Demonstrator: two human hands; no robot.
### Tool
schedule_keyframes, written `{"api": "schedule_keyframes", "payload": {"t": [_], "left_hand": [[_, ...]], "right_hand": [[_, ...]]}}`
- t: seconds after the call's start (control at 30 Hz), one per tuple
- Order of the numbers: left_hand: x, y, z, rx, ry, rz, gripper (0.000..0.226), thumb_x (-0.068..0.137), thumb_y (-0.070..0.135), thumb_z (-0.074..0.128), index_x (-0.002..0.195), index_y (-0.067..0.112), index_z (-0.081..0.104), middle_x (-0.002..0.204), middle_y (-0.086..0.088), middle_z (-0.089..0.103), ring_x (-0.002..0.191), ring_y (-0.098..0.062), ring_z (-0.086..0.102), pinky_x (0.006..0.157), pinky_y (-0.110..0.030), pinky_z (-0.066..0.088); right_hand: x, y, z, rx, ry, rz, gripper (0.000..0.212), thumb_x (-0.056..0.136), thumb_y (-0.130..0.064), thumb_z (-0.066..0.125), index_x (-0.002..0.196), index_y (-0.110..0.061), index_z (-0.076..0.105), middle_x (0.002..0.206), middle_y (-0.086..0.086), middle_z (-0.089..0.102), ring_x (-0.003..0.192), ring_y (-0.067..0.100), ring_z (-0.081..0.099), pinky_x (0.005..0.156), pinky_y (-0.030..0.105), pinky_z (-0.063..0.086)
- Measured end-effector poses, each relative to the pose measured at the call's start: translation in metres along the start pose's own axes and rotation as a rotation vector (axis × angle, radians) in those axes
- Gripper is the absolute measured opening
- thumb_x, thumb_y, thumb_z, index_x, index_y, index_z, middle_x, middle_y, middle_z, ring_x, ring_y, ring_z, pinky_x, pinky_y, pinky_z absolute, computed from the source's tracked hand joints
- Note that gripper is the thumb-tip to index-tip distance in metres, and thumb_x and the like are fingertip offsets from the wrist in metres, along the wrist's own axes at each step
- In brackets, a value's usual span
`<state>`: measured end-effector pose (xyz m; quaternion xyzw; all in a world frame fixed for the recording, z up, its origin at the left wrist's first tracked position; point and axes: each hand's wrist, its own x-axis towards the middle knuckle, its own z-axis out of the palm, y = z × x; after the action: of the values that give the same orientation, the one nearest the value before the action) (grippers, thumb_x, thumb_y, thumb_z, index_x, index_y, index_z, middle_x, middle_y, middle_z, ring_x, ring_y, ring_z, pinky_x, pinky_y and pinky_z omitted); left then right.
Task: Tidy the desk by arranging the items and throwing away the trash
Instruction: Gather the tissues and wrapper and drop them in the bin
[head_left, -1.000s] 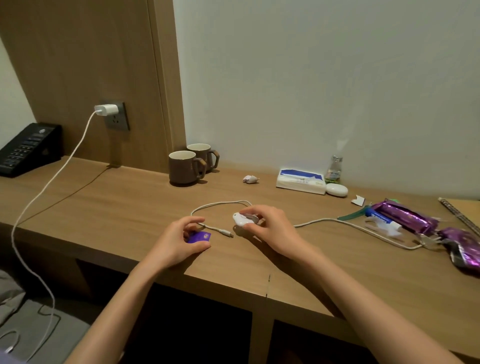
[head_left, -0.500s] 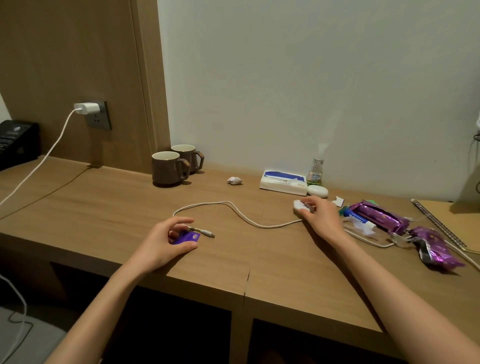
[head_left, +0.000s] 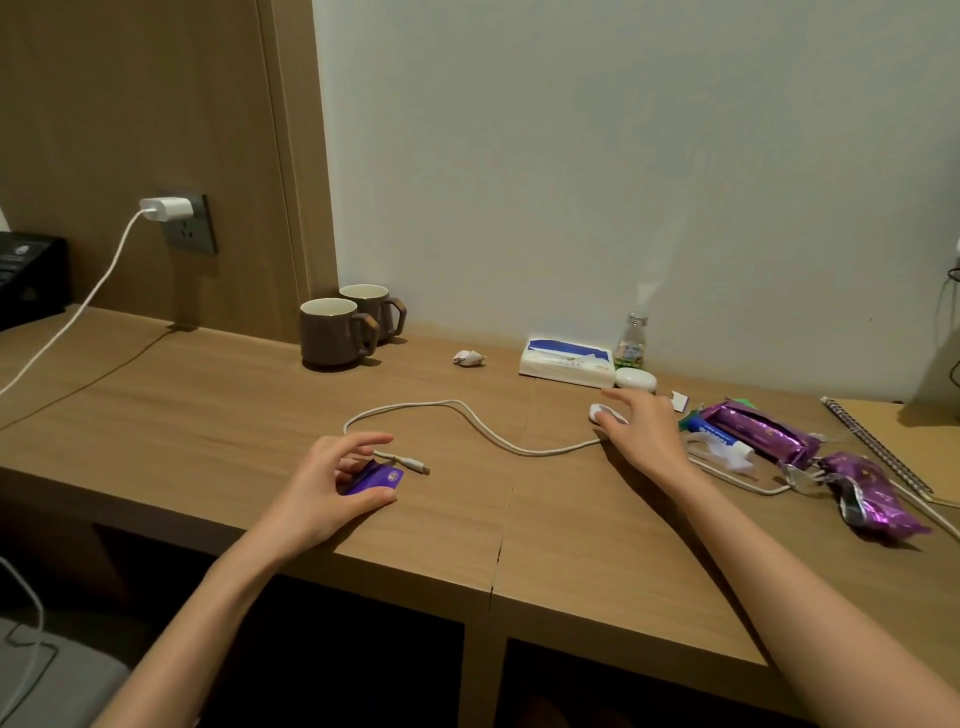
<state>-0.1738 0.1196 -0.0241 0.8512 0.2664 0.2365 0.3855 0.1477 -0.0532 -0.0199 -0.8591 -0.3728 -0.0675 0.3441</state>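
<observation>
Pale wall behind, wood panel at left with a socket and white charger (head_left: 167, 209) plugged in. Long wooden worktop (head_left: 208, 405) below, seam running down its middle. Two brown mugs (head_left: 332, 332) side by side at the back by the panel. White tissue pack (head_left: 566, 362) with a blue top against the wall, small bottle (head_left: 630, 343) just behind its right end, white oval case (head_left: 636, 378) just beside it. Purple snack wrappers (head_left: 763, 434) lying crumpled at right, near a spiral notebook (head_left: 878, 452) at the far edge. White cable (head_left: 467, 423) looping across the middle, its plug end lying free beside the left hand. Left hand (head_left: 332, 478) resting near the front edge, fingers (head_left: 363, 444) loosely curled and partly open around a small purple wrapper (head_left: 375, 479), thumb touching its near side. Right hand (head_left: 641, 431) stretched out flat toward the back, fingers closed on a small white object (head_left: 600, 414) at the cable's other end. Small crumpled paper scrap (head_left: 469, 357) alone between mugs and tissue pack.
</observation>
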Motion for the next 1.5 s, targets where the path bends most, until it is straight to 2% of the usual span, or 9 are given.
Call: {"api": "schedule_keyframes", "payload": {"t": [0.2, 0.43, 0.63, 0.73, 0.87, 0.97, 1.1, 1.33, 1.5], "left_hand": [[0.003, -0.001, -0.006, -0.037, -0.095, -0.014, 0.058, 0.075, 0.020, 0.075, 0.114, 0.051, 0.046, 0.121, 0.009, 0.053, 0.112, -0.007, 0.051, 0.075, -0.011, 0.045], [0.000, -0.002, -0.008, -0.083, -0.094, 0.011, 0.059, 0.075, 0.019, 0.076, 0.118, 0.047, 0.046, 0.118, 0.012, 0.057, 0.110, -0.004, 0.053, 0.078, -0.013, 0.048], [0.001, -0.008, -0.011, -0.118, -0.109, -0.008, 0.063, 0.073, 0.021, 0.078, 0.122, 0.047, 0.047, 0.120, 0.013, 0.056, 0.107, -0.003, 0.054, 0.077, -0.013, 0.047], [0.002, -0.010, -0.011, -0.128, -0.116, -0.014, 0.065, 0.073, 0.021, 0.078, 0.122, 0.047, 0.046, 0.117, 0.014, 0.058, 0.107, -0.002, 0.054, 0.078, -0.014, 0.048], [0.000, -0.009, -0.009, -0.147, -0.087, -0.016, 0.065, 0.072, 0.020, 0.079, 0.123, 0.046, 0.048, 0.115, 0.019, 0.057, 0.109, -0.002, 0.054, 0.087, -0.019, 0.051], [-0.004, -0.010, -0.008, -0.174, -0.038, 0.008, 0.065, 0.070, 0.019, 0.080, 0.122, 0.045, 0.051, 0.115, 0.019, 0.058, 0.110, 0.002, 0.054, 0.090, -0.016, 0.050], [-0.006, -0.010, -0.008, -0.202, 0.031, 0.021, 0.065, 0.069, 0.016, 0.081, 0.123, 0.040, 0.053, 0.115, 0.017, 0.057, 0.108, 0.003, 0.054, 0.084, -0.010, 0.049], [-0.015, -0.001, -0.014, -0.266, 0.094, -0.010, 0.060, 0.075, 0.015, 0.076, 0.127, 0.032, 0.051, 0.120, 0.012, 0.055, 0.111, -0.012, 0.057, 0.084, -0.026, 0.056], [-0.037, 0.007, -0.023, -0.392, 0.171, -0.012, 0.051, 0.079, 0.013, 0.071, 0.124, 0.030, 0.056, 0.119, 0.009, 0.060, 0.113, -0.012, 0.058, 0.089, -0.031, 0.054]], "right_hand": [[0.023, -0.050, 0.013, 0.022, -0.010, -0.152, 0.034, 0.089, -0.022, 0.060, 0.123, -0.021, 0.063, 0.126, 0.004, 0.062, 0.122, 0.025, 0.049, 0.103, 0.048, 0.041], [0.063, -0.103, 0.074, 0.035, -0.188, -0.217, 0.042, 0.088, -0.020, 0.058, 0.130, -0.020, 0.056, 0.135, 0.003, 0.055, 0.123, 0.022, 0.049, 0.105, 0.039, 0.041], [0.105, -0.119, 0.119, -0.064, -0.240, -0.238, 0.047, 0.088, -0.019, 0.059, 0.135, -0.016, 0.052, 0.135, 0.012, 0.055, 0.126, 0.031, 0.046, 0.107, 0.039, 0.033], [0.117, -0.117, 0.135, -0.098, -0.265, -0.218, 0.049, 0.087, -0.018, 0.057, 0.135, -0.017, 0.052, 0.135, 0.013, 0.056, 0.125, 0.035, 0.047, 0.108, 0.042, 0.036], [0.119, -0.114, 0.148, -0.076, -0.229, -0.224, 0.036, 0.092, -0.013, 0.053, 0.127, -0.013, 0.059, 0.122, 0.010, 0.066, 0.115, 0.030, 0.058, 0.101, 0.043, 0.046], [0.115, -0.113, 0.146, -0.050, -0.181, -0.251, 0.028, 0.093, -0.013, 0.054, 0.119, -0.010, 0.064, 0.115, 0.011, 0.069, 0.107, 0.028, 0.062, 0.095, 0.038, 0.048], [0.100, -0.123, 0.129, 0.039, -0.145, -0.271, 0.027, 0.093, -0.018, 0.058, 0.118, -0.008, 0.064, 0.114, 0.010, 0.068, 0.104, 0.026, 0.063, 0.086, 0.032, 0.048], [0.037, -0.160, 0.070, 0.240, -0.132, -0.401, 0.028, 0.092, -0.023, 0.060, 0.120, -0.018, 0.065, 0.105, 0.000, 0.067, 0.089, 0.009, 0.060, 0.078, 0.025, 0.053], [-0.030, -0.177, 0.026, 0.284, -0.211, -0.564, 0.025, 0.089, -0.023, 0.064, 0.114, -0.024, 0.067, 0.103, -0.011, 0.067, 0.091, 0.003, 0.061, 0.076, 0.022, 0.056]]}}
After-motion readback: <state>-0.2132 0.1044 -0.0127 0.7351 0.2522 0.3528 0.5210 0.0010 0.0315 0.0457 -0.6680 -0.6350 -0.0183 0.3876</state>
